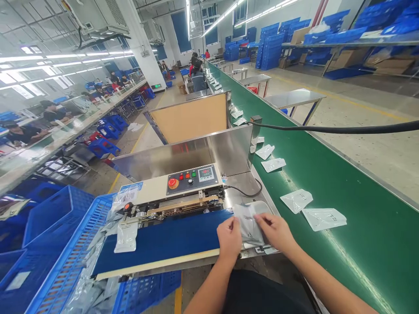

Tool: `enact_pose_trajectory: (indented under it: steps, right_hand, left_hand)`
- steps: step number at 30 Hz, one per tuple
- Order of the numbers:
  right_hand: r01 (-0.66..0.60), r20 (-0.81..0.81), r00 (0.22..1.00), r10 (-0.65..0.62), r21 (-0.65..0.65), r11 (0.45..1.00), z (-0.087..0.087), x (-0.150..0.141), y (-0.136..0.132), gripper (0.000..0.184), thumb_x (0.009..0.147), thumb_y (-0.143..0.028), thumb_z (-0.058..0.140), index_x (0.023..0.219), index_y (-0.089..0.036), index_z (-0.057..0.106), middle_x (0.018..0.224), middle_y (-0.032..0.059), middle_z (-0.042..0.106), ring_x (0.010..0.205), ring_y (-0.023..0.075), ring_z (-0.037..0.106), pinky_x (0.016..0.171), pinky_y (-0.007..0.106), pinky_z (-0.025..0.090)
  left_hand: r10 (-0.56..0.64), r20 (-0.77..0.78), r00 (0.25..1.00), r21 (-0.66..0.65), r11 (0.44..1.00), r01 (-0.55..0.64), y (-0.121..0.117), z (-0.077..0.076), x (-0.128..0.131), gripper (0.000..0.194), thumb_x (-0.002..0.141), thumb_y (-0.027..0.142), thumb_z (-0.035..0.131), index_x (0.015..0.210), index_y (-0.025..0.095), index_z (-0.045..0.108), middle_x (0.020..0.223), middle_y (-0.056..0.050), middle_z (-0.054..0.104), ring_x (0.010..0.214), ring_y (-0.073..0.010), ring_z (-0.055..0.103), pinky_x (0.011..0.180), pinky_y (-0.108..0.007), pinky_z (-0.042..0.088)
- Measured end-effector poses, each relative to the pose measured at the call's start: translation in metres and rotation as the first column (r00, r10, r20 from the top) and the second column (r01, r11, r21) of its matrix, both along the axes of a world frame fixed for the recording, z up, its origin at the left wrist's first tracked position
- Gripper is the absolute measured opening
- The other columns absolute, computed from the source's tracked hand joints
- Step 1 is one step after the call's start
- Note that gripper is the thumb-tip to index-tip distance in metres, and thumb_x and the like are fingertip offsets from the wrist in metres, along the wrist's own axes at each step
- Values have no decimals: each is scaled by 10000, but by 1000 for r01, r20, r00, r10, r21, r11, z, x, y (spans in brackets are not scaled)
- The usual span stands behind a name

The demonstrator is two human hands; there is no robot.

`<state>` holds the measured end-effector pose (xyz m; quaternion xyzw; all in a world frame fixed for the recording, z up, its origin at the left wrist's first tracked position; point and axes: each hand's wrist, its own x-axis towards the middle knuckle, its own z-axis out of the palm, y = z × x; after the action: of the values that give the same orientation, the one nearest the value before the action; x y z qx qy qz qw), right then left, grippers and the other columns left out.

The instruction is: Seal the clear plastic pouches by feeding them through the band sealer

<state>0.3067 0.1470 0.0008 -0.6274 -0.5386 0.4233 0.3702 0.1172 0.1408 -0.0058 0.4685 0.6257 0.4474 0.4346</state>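
at the right-hand end of the blue belt (176, 233) of a beige machine, a silver pouch (249, 222) is pinched between both hands. left hand (229, 237) grips its left edge, thumb against curled fingers; right hand (275, 229) grips its right side, thumb and fingers closed on the film. hard to say whether the pouch touches the belt or metal below; its print is too small to read.

near the belt's far left end, another filled pouch (126, 237) hangs flat over the blue, top edge at the machine's rollers. above, the control panel (191, 179) has a red stop button (173, 183), small coloured buttons and a lit display (206, 173), digits blurry. left of the machine, a blue crate (54, 266) holds a heap of silver pouches (98, 290).

on the right, a green conveyor (330, 183) runs away into the room. two pouches (296, 200) lie on it near the right hand, more farther along its left side. black cable (343, 129) crosses over it. at far left, people sit along a long surface (73, 123), blue stools (103, 146) beside it.
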Motion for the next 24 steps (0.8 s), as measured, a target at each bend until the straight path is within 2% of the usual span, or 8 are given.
enact_pose_trajectory:
  steps: [3, 7, 14, 16, 19, 21, 22, 24]
  right_hand:
    - [58, -48, 997, -63, -94, 994, -10, -12, 29, 509, 839, -675, 667, 619, -215, 668, 562, 16, 607, 565, 174, 539, 539, 285, 423]
    - [37, -181, 979, -92, -282, 959, -21, -48, 59, 432, 830, -593, 698, 628, -223, 604, 546, -8, 594, 477, 133, 516, 484, 258, 410]
    - [-145, -239, 969, 58, -364, 920, -19, -96, 65, 481, 835, -647, 742, 676, -197, 683, 517, 14, 629, 400, 115, 483, 427, 238, 346]
    - [-114, -216, 975, 42, -332, 937, -22, -76, 61, 541, 847, -720, 707, 739, -191, 731, 531, 13, 634, 426, 124, 483, 447, 247, 353]
    - [193, 16, 981, -194, -176, 965, -34, -3, 60, 563, 898, -714, 645, 907, -176, 808, 693, 68, 731, 628, 212, 641, 589, 305, 471]
    - [458, 294, 857, -424, -55, 887, -42, 62, 57, 515, 921, -599, 678, 1098, -136, 818, 894, 152, 792, 841, 297, 723, 709, 369, 517]
    - [581, 423, 738, -525, -1, 814, -44, 94, 54, 537, 923, -565, 702, 1160, -93, 802, 946, 215, 785, 898, 336, 730, 722, 406, 518]
    - [681, 535, 580, -614, 96, 726, -43, 149, 42, 543, 971, -511, 697, 1231, -38, 760, 1051, 305, 746, 974, 367, 730, 731, 447, 525]
  left_hand:
    - [223, 85, 971, -155, 966, -208, 24, -13, -12, 371, 812, 489, 748, 610, 179, 730, 578, 4, 566, 595, -159, 482, 588, -270, 358]
    - [357, 139, 924, -236, 918, -320, 46, -23, -36, 349, 698, 485, 803, 732, 138, 826, 613, -29, 653, 590, -175, 551, 588, -288, 415]
    - [473, 214, 855, -227, 875, -427, 32, -19, -88, 471, 700, 539, 844, 894, 109, 853, 804, -93, 788, 733, -242, 710, 664, -327, 533]
    - [531, 197, 824, -203, 845, -496, 21, -15, -101, 458, 753, 503, 839, 1024, 133, 849, 951, -107, 825, 876, -276, 759, 758, -353, 584]
    - [651, 120, 750, -45, 758, -650, -3, -7, -119, 452, 848, 464, 815, 1200, 180, 808, 1181, -127, 819, 1105, -300, 766, 964, -406, 605]
    - [712, 88, 696, 96, 690, -718, -22, -3, -129, 480, 900, 497, 780, 1260, 180, 783, 1259, -147, 795, 1181, -308, 750, 1052, -441, 590]
    - [730, 87, 678, 141, 665, -734, -32, -1, -134, 500, 919, 522, 759, 1277, 174, 775, 1271, -153, 788, 1196, -312, 747, 1064, -453, 591]
    - [746, 95, 659, 172, 640, -749, -48, -1, -141, 526, 935, 561, 733, 1275, 162, 773, 1245, -153, 791, 1175, -314, 755, 1033, -459, 615]
